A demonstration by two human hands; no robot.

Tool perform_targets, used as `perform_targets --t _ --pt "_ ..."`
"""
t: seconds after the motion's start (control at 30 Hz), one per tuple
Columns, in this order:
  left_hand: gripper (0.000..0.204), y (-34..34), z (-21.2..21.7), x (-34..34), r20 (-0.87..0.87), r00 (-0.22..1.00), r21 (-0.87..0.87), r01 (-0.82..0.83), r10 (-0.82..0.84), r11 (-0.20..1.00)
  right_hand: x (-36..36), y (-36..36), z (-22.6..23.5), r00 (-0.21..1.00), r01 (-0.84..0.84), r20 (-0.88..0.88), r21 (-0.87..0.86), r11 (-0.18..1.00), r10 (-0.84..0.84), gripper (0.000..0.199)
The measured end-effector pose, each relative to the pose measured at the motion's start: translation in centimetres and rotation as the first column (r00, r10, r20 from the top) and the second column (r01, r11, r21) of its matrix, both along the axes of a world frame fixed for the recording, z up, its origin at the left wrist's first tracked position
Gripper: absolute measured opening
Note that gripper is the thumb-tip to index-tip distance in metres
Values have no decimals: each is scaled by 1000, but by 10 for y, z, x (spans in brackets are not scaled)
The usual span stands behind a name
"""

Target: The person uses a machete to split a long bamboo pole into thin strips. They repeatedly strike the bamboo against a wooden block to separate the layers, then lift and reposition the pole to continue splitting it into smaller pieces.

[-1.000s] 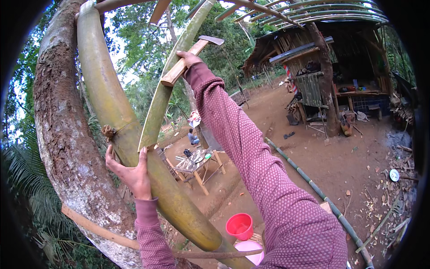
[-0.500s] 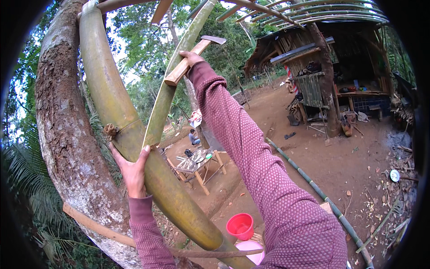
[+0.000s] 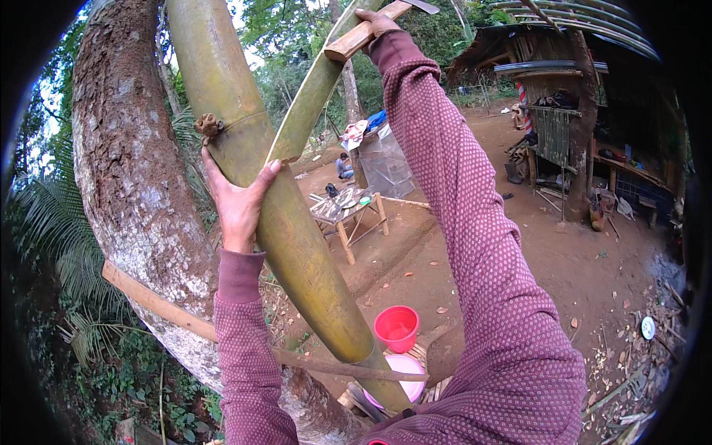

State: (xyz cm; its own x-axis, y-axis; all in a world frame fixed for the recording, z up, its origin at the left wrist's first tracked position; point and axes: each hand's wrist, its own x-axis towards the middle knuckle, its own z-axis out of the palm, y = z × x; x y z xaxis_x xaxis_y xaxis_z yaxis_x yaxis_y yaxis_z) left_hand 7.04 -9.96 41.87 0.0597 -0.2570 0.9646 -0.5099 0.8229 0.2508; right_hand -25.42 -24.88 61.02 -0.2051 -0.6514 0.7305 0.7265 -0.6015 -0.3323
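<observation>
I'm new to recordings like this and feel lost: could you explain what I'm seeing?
There is no machine here: these are a person's bare hands, in patterned sleeves. A wide fisheye camera on the person's head looks down, bending straight edges. The right hand holds a wooden-handled hatchet beside a split bamboo strip. The left hand rests on a thick bamboo pole, near the strip's lower end. Beyond, a small table bears flat pieces and a green item.
</observation>
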Motion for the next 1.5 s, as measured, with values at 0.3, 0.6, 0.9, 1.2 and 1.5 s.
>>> perform_targets --t 0.3,0.6,0.9,1.2,1.5 --pt "104 7 13 -3 -194 928 -47 315 -318 948 -2 -10 20 1000 8 7 -79 997 -8 30" --pt "64 5 25 6 117 975 -445 219 -186 868 47 70 18 995 -51 82 -76 996 57 30" --pt "34 9 42 -6 21 999 -546 -14 30 837 65 58 37 982 -67 173 -56 996 76 29" --pt "35 5 48 0 -14 981 -475 165 -195 864 72 74 39 968 -185 152 -90 979 197 22" --pt "31 10 57 -5 -82 956 -460 215 -282 862 75 76 49 961 -223 142 -112 968 237 26"
